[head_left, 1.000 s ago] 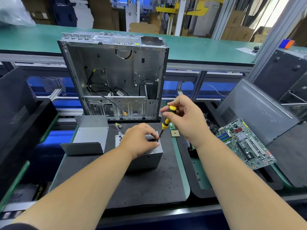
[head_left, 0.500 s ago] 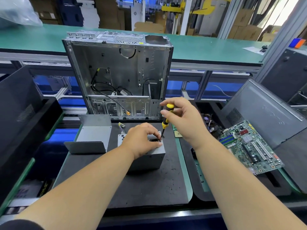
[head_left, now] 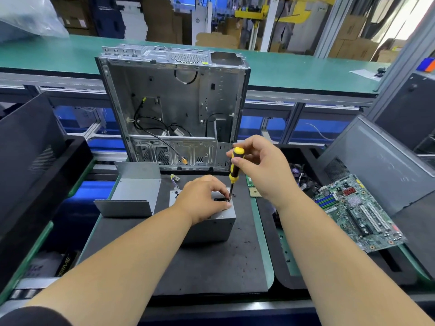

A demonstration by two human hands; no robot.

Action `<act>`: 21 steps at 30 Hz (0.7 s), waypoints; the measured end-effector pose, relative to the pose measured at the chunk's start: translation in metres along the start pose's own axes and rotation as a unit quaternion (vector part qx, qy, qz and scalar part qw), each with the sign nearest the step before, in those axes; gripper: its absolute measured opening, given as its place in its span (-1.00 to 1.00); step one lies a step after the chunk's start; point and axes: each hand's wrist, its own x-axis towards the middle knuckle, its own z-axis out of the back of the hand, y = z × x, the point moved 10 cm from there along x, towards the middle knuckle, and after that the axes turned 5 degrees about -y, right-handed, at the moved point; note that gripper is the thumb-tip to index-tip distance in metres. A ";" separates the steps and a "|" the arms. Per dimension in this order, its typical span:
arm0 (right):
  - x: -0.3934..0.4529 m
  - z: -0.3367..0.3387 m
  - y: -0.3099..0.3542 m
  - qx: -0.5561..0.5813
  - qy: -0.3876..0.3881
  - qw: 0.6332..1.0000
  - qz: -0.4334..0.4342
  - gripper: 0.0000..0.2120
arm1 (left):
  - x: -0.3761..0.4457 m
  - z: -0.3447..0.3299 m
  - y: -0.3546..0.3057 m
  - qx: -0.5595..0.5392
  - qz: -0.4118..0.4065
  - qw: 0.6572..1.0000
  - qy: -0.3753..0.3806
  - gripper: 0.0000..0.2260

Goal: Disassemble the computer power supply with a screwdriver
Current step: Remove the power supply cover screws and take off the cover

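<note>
At the centre of the frame, the right hand [head_left: 261, 170] curls its fingers and thumb round the yellow-and-black handle of one screwdriver [head_left: 234, 170], which stands nearly upright with its tip down on the top right corner of the power supply [head_left: 211, 224]. Just left of it, the left hand [head_left: 203, 198] rests on top of that grey metal box, its fingers bent over the upper face and its fingertips beside the screwdriver tip; the hand presses down on the box, and whether its thumb wraps the far side cannot be told. The power supply sits on a dark mat [head_left: 200, 262] that covers the middle of the green-edged surface [head_left: 267, 262].

One bent grey metal cover [head_left: 134, 194] lies left of the power supply, apart from it, on the same mat. One open computer case [head_left: 174, 107] stands upright behind the hands, in the upper middle of the frame, with black cables loose inside. One green motherboard [head_left: 357, 212] lies tilted at the right of the frame, well apart from the power supply. One small square chip [head_left: 255, 192] lies just right of the mat, below the right hand. One grey side panel [head_left: 381, 161] leans at the right edge, behind the motherboard. Both forearms reach in from the bottom of the frame.
</note>
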 end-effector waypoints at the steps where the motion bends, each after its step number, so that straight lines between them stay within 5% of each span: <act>1: 0.001 -0.003 -0.002 -0.004 0.012 1.000 -0.002 -0.78 | 0.000 0.000 0.001 -0.002 0.003 1.000 0.000 -0.88; 7: -0.003 -0.001 -0.011 0.057 0.002 0.997 -0.042 -0.81 | -0.001 0.000 0.001 -0.002 0.007 1.000 -0.003 -0.87; 13: -0.006 0.005 0.015 -0.110 -0.102 0.986 0.068 -0.93 | 0.001 0.000 0.003 -0.008 0.006 1.000 -0.002 -0.90; 16: -0.008 0.009 0.022 -0.196 -0.149 0.964 0.105 -0.84 | 0.002 0.001 0.003 -0.013 0.000 1.000 -0.010 -0.89; 21: -0.005 0.011 0.012 -0.132 -0.154 0.978 0.042 -0.72 | 0.003 0.000 0.002 -0.003 -0.001 1.000 -0.005 -0.86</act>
